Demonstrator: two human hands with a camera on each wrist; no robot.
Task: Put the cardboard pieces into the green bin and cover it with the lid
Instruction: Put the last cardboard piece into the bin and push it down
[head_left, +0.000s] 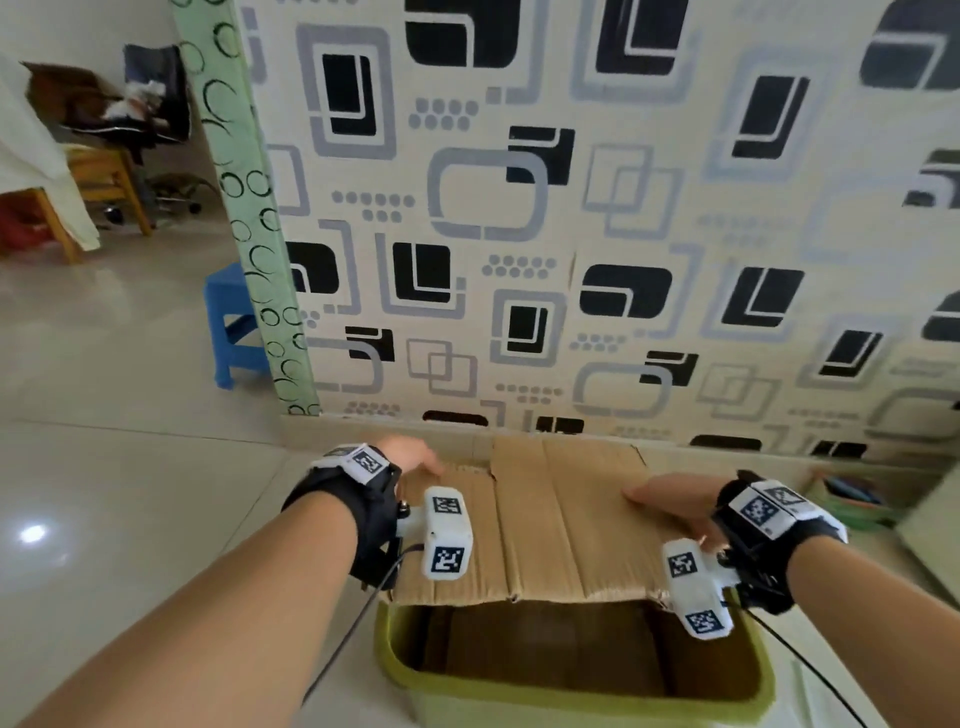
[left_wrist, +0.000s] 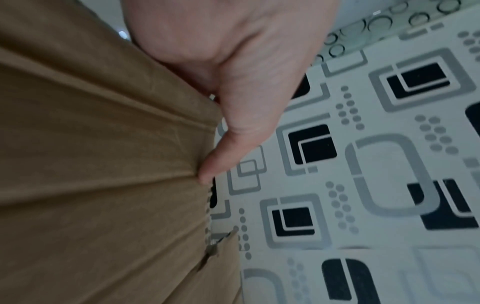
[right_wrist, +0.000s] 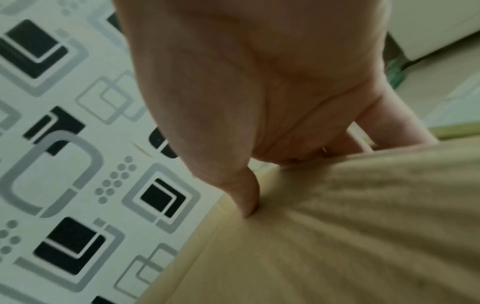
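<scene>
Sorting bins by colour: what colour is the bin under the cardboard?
Olive green bin, clearest in the head view.

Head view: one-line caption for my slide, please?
Both hands, left hand and right hand, grip a cardboard sheet by its side edges above the open green bin.
</scene>
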